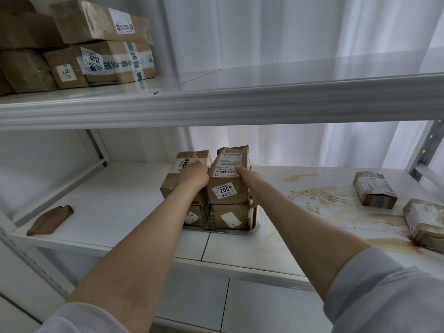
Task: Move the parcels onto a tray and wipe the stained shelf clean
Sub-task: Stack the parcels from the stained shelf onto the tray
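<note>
Four brown cardboard parcels [236, 216] stand stacked two high on a shiny metal tray [230, 232] in the middle of the white stained shelf [120, 207]. The left hand [195, 175] curls its fingers over the upper left parcel [173, 183]. The right hand [249, 182] clasps the upper right parcel [228, 188] by its side, thumb on the label. Two more taped parcels [374, 189] lie well to the right in the brown stain [324, 195]. A folded brown cloth [49, 221] lies at the shelf's left end.

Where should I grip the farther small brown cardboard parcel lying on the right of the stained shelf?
Probably from above, across the narrower width of this small brown cardboard parcel: it lies flat, top and long sides free, apart from its neighbouring parcel.
</note>
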A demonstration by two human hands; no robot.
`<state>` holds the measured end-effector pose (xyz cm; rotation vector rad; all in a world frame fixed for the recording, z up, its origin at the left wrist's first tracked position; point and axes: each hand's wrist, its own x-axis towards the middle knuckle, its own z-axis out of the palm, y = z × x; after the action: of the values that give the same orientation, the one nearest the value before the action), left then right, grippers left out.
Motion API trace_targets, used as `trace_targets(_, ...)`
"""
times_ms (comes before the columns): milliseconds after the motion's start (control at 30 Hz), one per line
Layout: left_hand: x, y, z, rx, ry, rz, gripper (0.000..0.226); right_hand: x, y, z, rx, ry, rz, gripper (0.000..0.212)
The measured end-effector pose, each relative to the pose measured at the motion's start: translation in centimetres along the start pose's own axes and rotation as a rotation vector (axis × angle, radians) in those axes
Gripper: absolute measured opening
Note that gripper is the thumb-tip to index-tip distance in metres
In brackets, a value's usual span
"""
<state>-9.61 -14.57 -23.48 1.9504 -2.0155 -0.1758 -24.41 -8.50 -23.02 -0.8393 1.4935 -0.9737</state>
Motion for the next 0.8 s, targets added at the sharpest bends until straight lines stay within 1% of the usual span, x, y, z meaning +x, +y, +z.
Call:
trace_targets(67,0.2,-0.1,-0.2,0.003,-0.041,-0.009,0.025,0.0,-0.1,0.1,0.002,0.003,-0.001,0.048)
trace_targets(167,0.4,-0.3,0.1,0.002,-0.066,-0.021,0.027,0.1,-0.1,0.0,0.02,0.003,0.001,0.047)
trace_targets(300,0.6,0.2,0.2,0.005,-0.071,0.029,0.035,0.3,0.1,-0.1,0.028,-0.01,-0.014,0.048)
trace_targets(367,0.7,0.4,0.1,0.002,-0.072,0.047,0.035,0.5,0.2,-0.2,0.019,-0.014,-0.026,0.048)
trace_targets(500,1.0,0.5,0.1,-0.013,-0.057,0.036,0.035,0.6,0.3,-0.6,0.015,-0.039,-0.044,0.05)
trace_targets(667,0.8,2.0,-0.3,-0.072,0.077,0.076,0.036,1.2,0.4,-1.2,-0.009,0.013,-0.092,0.062)
trace_targets(800,0.6,4.6,0.2,-0.165,0.191,0.165,0.032,0.9,0.4,-3.3,-0.007,0.113,-0.114,0.06)
